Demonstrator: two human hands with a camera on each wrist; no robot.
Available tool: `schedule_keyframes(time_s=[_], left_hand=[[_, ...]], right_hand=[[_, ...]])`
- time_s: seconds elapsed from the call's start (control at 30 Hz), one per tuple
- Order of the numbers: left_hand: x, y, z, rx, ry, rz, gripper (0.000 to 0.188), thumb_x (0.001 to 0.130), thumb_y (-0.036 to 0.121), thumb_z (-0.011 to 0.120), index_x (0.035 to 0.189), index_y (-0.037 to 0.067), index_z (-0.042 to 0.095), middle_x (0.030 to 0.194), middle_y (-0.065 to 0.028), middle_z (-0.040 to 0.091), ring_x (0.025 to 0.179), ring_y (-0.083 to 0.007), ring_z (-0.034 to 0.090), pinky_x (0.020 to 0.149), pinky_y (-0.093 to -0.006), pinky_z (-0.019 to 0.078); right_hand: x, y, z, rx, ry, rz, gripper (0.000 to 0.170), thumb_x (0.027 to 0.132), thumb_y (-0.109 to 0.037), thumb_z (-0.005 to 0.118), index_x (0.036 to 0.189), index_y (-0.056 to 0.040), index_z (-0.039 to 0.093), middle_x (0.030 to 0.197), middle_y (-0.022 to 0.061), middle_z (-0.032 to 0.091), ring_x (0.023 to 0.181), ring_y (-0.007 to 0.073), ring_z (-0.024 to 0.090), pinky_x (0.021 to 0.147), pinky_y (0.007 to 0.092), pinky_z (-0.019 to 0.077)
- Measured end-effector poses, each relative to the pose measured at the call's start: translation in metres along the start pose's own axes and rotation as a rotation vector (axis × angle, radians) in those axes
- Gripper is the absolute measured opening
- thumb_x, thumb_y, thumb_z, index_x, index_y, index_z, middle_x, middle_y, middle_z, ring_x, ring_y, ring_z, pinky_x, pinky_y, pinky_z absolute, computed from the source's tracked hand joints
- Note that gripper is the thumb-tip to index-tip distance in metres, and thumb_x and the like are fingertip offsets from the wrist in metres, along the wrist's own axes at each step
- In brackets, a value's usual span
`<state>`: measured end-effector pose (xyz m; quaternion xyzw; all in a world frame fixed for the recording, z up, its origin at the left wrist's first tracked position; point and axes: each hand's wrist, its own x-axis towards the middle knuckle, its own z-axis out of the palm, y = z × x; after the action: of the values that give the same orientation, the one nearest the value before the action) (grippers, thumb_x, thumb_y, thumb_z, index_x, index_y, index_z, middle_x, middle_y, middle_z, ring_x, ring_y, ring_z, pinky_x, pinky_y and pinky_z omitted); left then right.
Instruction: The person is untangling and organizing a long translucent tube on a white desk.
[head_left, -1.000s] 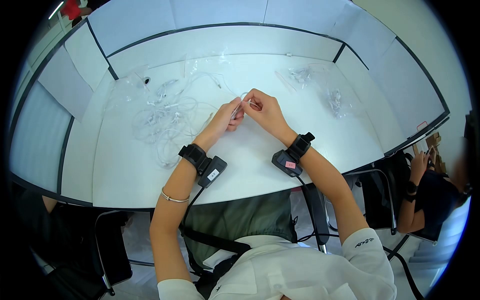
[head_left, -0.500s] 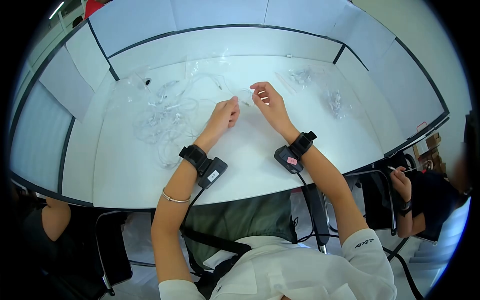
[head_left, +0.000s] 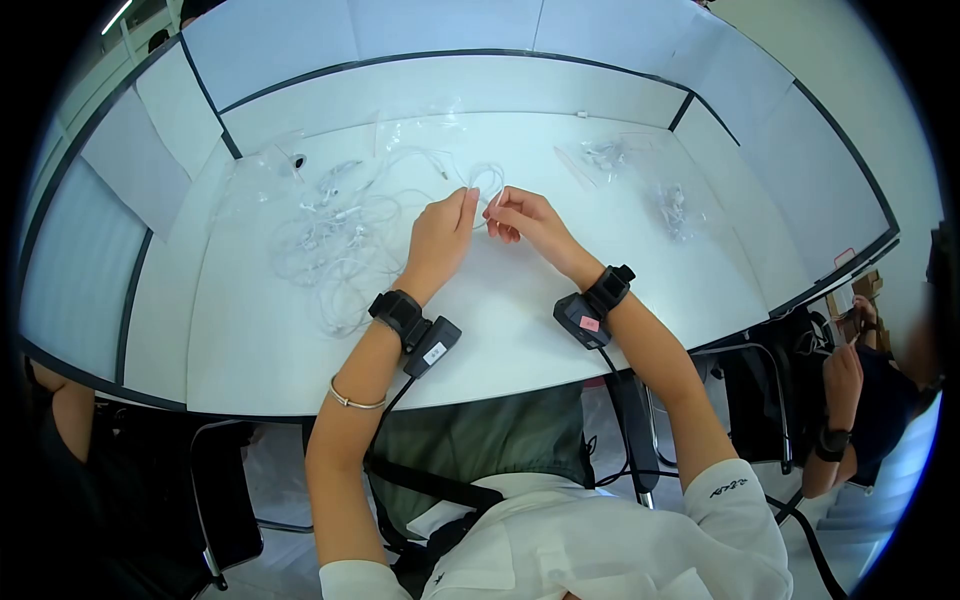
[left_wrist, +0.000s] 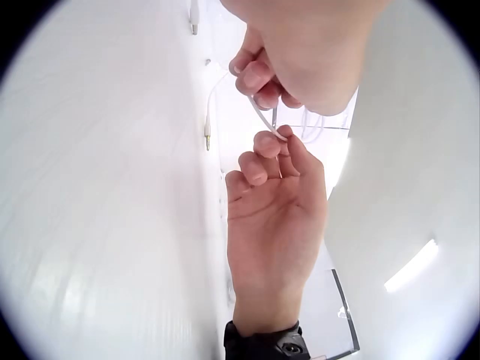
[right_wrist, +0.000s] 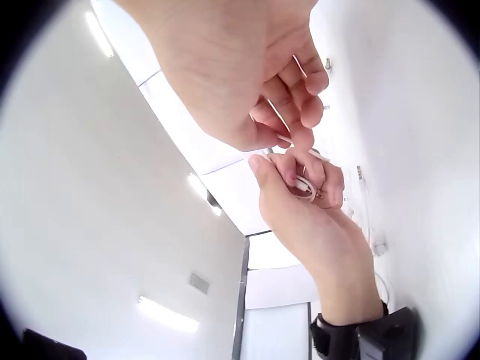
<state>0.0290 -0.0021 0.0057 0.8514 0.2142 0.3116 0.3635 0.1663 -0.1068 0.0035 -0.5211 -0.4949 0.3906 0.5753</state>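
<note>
Over the middle of the table, my left hand (head_left: 440, 235) holds a gathered white cable (right_wrist: 309, 187), its coil showing among the curled fingers in the right wrist view. Close beside it, my right hand (head_left: 528, 222) pinches a stretch of the same cable between thumb and index finger, as the left wrist view shows; its other fingers are loosely bent. A pale loop of cable (head_left: 488, 172) rises just beyond both hands. In the left wrist view, a white lead ending in a slim metal plug (left_wrist: 207, 141) shows to the left of the hands.
A tangle of white cables and clear plastic (head_left: 335, 235) covers the table's left side. Bagged white cables (head_left: 672, 208) lie at the right. Low white partitions (head_left: 440, 80) with dark edges border the table (head_left: 600, 330). Another person (head_left: 850, 390) sits at the far right.
My right hand moved away from the left with its fingers spread, then came back and now pinches the cable. A loop now stands above the hands. The left hand keeps its hold.
</note>
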Motion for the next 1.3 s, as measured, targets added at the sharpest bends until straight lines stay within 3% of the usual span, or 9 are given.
schedule_keyframes(time_s=[0.1,0.13,0.23,0.33,0.37,0.43,0.47,0.9,1.3], left_hand=[[-0.002,0.001,0.000,0.232,0.058,0.197,0.038,0.097,0.027,0.040,0.071,0.002,0.052,0.058,-0.0170,0.055,0.055,-0.0341,0.055,0.051,-0.0415,0.0389],[-0.002,0.009,-0.005,0.302,-0.036,0.132,0.034,0.096,0.023,0.041,0.071,0.003,0.052,0.063,-0.0143,0.057,0.061,-0.0311,0.055,0.062,-0.0398,0.0413],[0.000,0.002,-0.001,0.316,0.110,0.439,0.033,0.097,0.021,0.040,0.072,0.002,0.050,0.065,-0.0100,0.055,0.063,-0.0262,0.053,0.074,-0.0384,0.0378],[0.000,-0.004,0.002,0.309,0.083,0.401,0.033,0.098,0.019,0.039,0.073,0.002,0.052,0.069,-0.0073,0.057,0.072,-0.0240,0.054,0.087,-0.0389,0.0303],[0.000,-0.005,0.002,0.221,0.110,0.416,0.034,0.098,0.022,0.038,0.075,0.001,0.052,0.064,-0.0079,0.055,0.063,-0.0228,0.053,0.077,-0.0357,0.0384],[0.000,-0.001,-0.001,-0.103,-0.107,0.030,0.038,0.099,0.026,0.036,0.076,0.002,0.053,0.058,-0.0070,0.052,0.053,-0.0183,0.051,0.059,-0.0310,0.0412],[-0.001,-0.005,0.002,-0.202,-0.131,-0.026,0.041,0.098,0.028,0.036,0.077,-0.001,0.055,0.056,-0.0136,0.053,0.050,-0.0288,0.051,0.050,-0.0376,0.0396],[0.000,-0.014,0.009,-0.038,-0.099,-0.019,0.038,0.098,0.030,0.036,0.083,0.000,0.053,0.062,-0.0208,0.053,0.058,-0.0384,0.052,0.055,-0.0448,0.0376],[0.000,-0.020,0.015,-0.205,-0.137,-0.049,0.037,0.098,0.030,0.036,0.082,-0.001,0.051,0.063,-0.0183,0.054,0.059,-0.0342,0.053,0.056,-0.0424,0.0390]], right_hand=[[0.000,0.003,-0.002,-0.041,0.021,0.045,0.015,0.089,-0.019,0.052,0.088,-0.0057,0.058,0.075,0.0017,0.060,0.062,0.0062,0.048,0.057,0.0202,0.0374],[0.000,0.003,-0.002,-0.042,0.015,0.040,0.016,0.090,-0.020,0.052,0.091,-0.0048,0.059,0.076,0.0017,0.060,0.062,0.0064,0.049,0.057,0.0206,0.0382],[0.000,0.004,-0.001,-0.050,0.020,0.043,0.018,0.092,-0.020,0.052,0.094,-0.0038,0.060,0.077,0.0015,0.061,0.062,0.0065,0.049,0.058,0.0208,0.0393],[0.000,0.004,-0.001,-0.048,0.002,0.028,0.020,0.093,-0.022,0.052,0.095,-0.0036,0.060,0.078,0.0012,0.061,0.062,0.0065,0.049,0.059,0.0209,0.0399],[0.000,0.003,0.000,-0.048,0.008,0.036,0.020,0.093,-0.023,0.053,0.093,-0.0044,0.060,0.078,0.0009,0.060,0.063,0.0062,0.048,0.059,0.0206,0.0396],[-0.001,-0.003,0.003,-0.026,0.020,0.000,0.020,0.093,-0.024,0.053,0.092,-0.0051,0.060,0.078,0.0003,0.060,0.063,0.0058,0.048,0.059,0.0203,0.0393],[-0.001,-0.002,0.003,-0.016,0.028,-0.009,0.019,0.093,-0.024,0.054,0.091,-0.0056,0.060,0.078,-0.0002,0.060,0.063,0.0053,0.048,0.060,0.0200,0.0391],[0.000,0.003,-0.002,0.034,0.090,0.057,0.021,0.093,-0.022,0.054,0.095,-0.0026,0.059,0.078,0.0033,0.062,0.063,0.0077,0.054,0.062,0.0212,0.0457],[-0.001,-0.001,-0.004,0.167,0.134,0.107,0.019,0.093,-0.022,0.053,0.096,-0.0043,0.060,0.077,0.0021,0.060,0.067,0.0075,0.054,0.067,0.0217,0.0466]])
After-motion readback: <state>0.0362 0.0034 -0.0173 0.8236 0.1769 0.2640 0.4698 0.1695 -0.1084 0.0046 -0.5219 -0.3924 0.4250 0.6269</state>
